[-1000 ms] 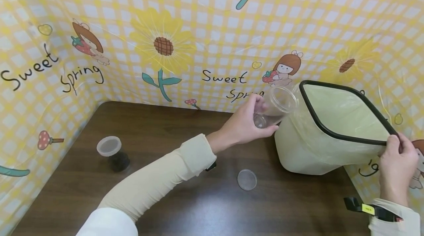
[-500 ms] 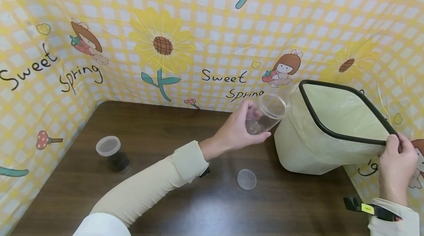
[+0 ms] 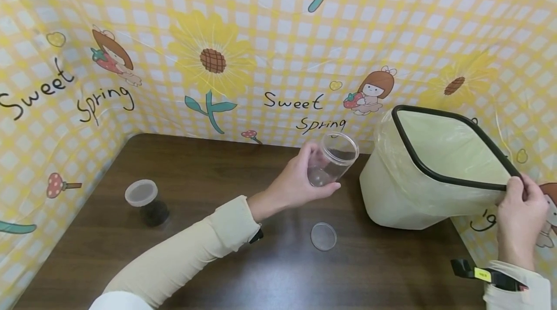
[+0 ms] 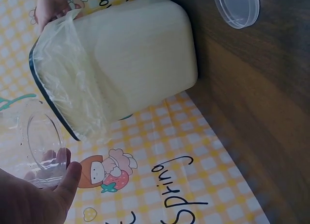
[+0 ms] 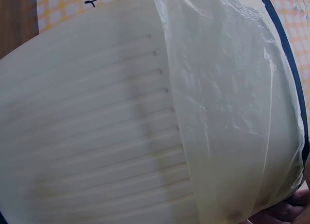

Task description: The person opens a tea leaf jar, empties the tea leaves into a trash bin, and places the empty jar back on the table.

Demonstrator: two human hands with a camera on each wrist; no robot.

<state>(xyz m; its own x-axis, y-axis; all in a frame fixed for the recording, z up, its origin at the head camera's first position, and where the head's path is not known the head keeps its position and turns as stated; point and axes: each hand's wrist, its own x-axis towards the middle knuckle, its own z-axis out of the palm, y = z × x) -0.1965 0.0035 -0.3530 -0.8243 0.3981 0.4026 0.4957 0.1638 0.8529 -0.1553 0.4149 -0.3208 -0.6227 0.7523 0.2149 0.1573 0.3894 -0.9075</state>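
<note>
My left hand grips a clear plastic jar, tilted with its open mouth up and to the right, left of the bin. In the left wrist view the jar looks see-through with a few small specks. My right hand pinches the black rim of a pale trash bin at its near right corner. The bin leans toward that hand, and a thin liner bag is folded over its outside. A round clear lid lies flat on the table below the jar.
On the left of the dark wooden table stands a second clear jar with dark contents and a whitish lid on top. A yellow checked cloth covers the walls behind and at both sides.
My left hand has drawn the jar left and down, away from the bin's rim, and its mouth has turned more upward. My right hand and the bin stay in place.
</note>
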